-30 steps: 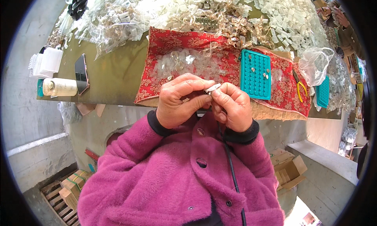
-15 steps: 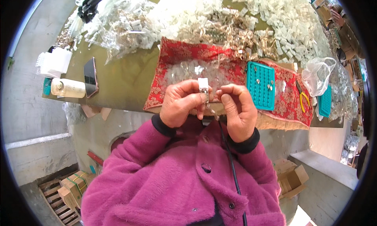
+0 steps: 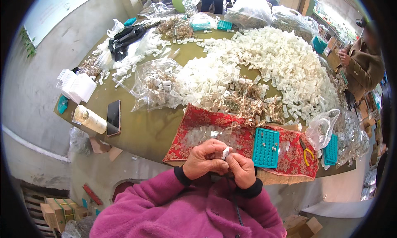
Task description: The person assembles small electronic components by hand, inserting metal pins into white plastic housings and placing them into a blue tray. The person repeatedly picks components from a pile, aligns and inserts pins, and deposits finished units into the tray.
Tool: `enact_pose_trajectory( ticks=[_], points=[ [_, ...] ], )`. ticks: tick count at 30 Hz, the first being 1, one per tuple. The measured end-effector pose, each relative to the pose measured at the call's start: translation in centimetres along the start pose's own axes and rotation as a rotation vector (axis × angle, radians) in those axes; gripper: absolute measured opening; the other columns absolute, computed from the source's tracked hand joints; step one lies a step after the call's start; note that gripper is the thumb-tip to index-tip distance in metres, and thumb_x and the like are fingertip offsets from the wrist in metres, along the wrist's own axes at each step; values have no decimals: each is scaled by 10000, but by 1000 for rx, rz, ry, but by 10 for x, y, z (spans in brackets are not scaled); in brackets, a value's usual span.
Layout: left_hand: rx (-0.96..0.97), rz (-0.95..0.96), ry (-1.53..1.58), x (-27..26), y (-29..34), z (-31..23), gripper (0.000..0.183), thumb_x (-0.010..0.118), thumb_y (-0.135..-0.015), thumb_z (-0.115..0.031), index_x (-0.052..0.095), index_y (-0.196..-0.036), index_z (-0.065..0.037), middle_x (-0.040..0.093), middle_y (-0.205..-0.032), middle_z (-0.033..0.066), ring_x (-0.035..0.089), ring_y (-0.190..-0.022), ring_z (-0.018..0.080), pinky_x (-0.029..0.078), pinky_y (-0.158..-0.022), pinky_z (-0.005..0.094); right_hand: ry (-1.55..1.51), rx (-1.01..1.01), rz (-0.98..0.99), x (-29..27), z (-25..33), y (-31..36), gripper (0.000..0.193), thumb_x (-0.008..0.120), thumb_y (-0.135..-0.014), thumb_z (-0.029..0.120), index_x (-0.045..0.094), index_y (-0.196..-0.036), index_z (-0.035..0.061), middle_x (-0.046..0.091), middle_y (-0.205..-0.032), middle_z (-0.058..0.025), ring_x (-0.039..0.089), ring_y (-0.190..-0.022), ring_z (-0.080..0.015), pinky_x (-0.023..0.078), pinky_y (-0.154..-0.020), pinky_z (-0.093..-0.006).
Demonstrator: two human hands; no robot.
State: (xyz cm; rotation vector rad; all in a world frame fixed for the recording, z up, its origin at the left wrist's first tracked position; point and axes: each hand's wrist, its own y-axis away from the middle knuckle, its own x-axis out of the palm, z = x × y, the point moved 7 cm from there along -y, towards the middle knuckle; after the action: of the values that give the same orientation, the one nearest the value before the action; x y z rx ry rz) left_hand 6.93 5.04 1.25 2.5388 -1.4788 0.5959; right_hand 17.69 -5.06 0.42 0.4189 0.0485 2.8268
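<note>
My left hand [image 3: 205, 159] is closed, pinching a small white tag [image 3: 226, 152] between thumb and fingers. My right hand [image 3: 243, 170] meets it from the other side, thumb and fingertips pressed together at the tag's edge. Whatever else lies between the fingertips is hidden. Both hands are in front of a red patterned cloth [image 3: 177, 150] at the table's near edge, where small clear plastic pieces [image 3: 209, 134] lie. To the right of my hands, a teal dimpled tray [image 3: 265, 155] on the cloth holds a few tiny shiny parts.
Yellow-handled pliers [image 3: 307, 153] lie on the cloth's right part, near a clear plastic bag [image 3: 323, 129]. Beyond spreads a large heap of white tags [image 3: 285, 68] with gold-coloured pieces [image 3: 244, 101]. A phone [image 3: 113, 118] and a pale bottle [image 3: 89, 119] are left. Another person [image 3: 364, 64] stands far right.
The view has tilted up, showing more of the table and room. My right hand, earlier held apart from the tag, has come against it. The tag is turned and more covered by fingers.
</note>
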Motion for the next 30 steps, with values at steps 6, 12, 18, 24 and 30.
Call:
enact_pose_trajectory(
  ticks=[6,12,18,24,30],
  points=[
    [-244,-102,254,-8,5,12,377,734,-928,75,674,-1295,17,740,-1134,132,750,-986,225,671,-834,366,17,75,-25,-1,-3,2,265,621,-1093,216,708,-971,-3,701,-795,-34,660,-708,-89,523,-657,-238],
    [-240,-29,179,-8,7,3,329,721,-931,95,684,-1252,31,744,-1129,127,757,-961,211,666,-839,361,9,145,-59,-4,0,5,271,643,-1077,218,701,-935,-5,651,-742,-29,637,-654,-111,533,-657,-264],
    [233,40,-586,-4,3,-31,229,823,-858,47,783,-1080,9,745,-996,75,737,-917,148,603,-795,274,-195,187,42,-8,-10,13,246,583,-1108,190,673,-1048,-31,662,-849,-41,655,-783,-125,538,-742,-279],
    [326,75,-733,4,6,-30,290,843,-802,30,798,-1083,-26,769,-1009,113,758,-907,215,615,-791,318,-62,175,92,-14,-12,21,207,601,-1098,151,675,-1125,-40,722,-904,-67,704,-828,-133,570,-796,-277],
    [364,109,-783,11,7,-30,306,853,-796,12,791,-1092,-33,758,-984,110,756,-880,228,616,-763,322,-57,180,45,-13,-11,23,186,597,-1095,127,687,-1082,-35,712,-862,-49,689,-787,-120,566,-770,-270]
  ],
)
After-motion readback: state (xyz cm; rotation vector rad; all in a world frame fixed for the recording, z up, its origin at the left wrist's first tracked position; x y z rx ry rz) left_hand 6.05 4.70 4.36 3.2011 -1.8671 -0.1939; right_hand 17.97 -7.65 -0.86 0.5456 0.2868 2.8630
